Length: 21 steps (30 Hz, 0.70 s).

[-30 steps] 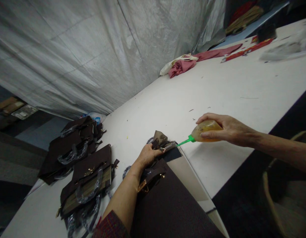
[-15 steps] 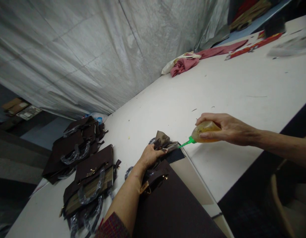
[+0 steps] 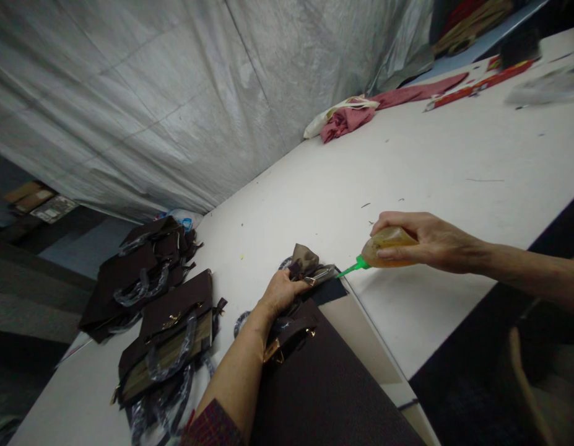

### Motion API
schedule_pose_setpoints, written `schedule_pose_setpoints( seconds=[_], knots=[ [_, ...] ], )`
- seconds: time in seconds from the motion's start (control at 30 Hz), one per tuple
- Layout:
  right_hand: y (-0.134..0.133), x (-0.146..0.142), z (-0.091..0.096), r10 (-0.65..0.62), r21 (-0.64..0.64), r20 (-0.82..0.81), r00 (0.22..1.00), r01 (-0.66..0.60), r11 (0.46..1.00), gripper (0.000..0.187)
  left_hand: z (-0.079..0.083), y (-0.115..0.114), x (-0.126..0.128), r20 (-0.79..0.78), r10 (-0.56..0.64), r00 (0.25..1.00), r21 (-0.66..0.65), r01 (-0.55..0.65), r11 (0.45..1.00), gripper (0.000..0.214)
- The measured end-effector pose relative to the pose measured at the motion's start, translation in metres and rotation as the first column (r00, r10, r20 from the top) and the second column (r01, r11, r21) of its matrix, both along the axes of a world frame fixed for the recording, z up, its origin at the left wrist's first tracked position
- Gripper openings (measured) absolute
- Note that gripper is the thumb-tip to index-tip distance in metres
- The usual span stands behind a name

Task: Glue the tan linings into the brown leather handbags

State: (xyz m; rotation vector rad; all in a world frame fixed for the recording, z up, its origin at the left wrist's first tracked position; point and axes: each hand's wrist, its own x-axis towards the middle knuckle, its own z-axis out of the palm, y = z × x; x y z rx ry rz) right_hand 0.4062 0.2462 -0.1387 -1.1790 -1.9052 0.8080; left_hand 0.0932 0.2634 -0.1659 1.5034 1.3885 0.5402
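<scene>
A dark brown handbag point(image 3: 328, 378) lies in front of me, its brass-coloured fittings showing near the handle. My left hand point(image 3: 281, 292) is closed on the bag's upper edge, beside bunched camouflage-patterned fabric point(image 3: 304, 259) and a shiny metal-edged part. In my right hand point(image 3: 421, 238) is a squeeze bottle point(image 3: 389, 246) of amber liquid, tilted with its green nozzle point(image 3: 352, 267) pointing down to the left. The nozzle's tip is at the end of the edge that my left hand holds; whether it touches, I cannot tell. A cream panel with a black strip point(image 3: 330, 292) shows beside the bag.
Several dark handbags point(image 3: 175, 334) with plastic-wrapped handles lie on the white table point(image 3: 287, 198) at left. A grey sheet point(image 3: 175, 93) hangs behind it. Pink cloth point(image 3: 347, 122) and a long red packet point(image 3: 482, 85) lie at the back.
My right hand and the bottle have shifted very slightly to the right. My left hand keeps its hold on the bag's edge.
</scene>
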Motion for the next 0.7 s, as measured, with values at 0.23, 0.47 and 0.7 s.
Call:
schedule_pose_setpoints(
  seconds=[0.23,0.47,0.7],
  knots=[
    [0.0005,0.0014,-0.0023,-0.007,-0.004,0.021,1.0,0.007,1.0,0.039,0.0028,-0.0006,-0.0005,-0.078,0.014,0.997,-0.001,-0.014,1.0,0.034],
    [-0.0029,0.0016,0.004,0.03,0.016,0.074,0.997,-0.032,0.999,0.037,-0.0035,0.0002,-0.002,-0.01,-0.002,1.0,0.022,0.002,1.0,0.038],
    [-0.0048,-0.0003,0.0062,-0.011,0.07,0.065,0.998,0.007,0.998,0.037,-0.0022,-0.0011,-0.0017,-0.026,0.004,1.0,0.01,-0.004,1.0,0.042]
  ],
)
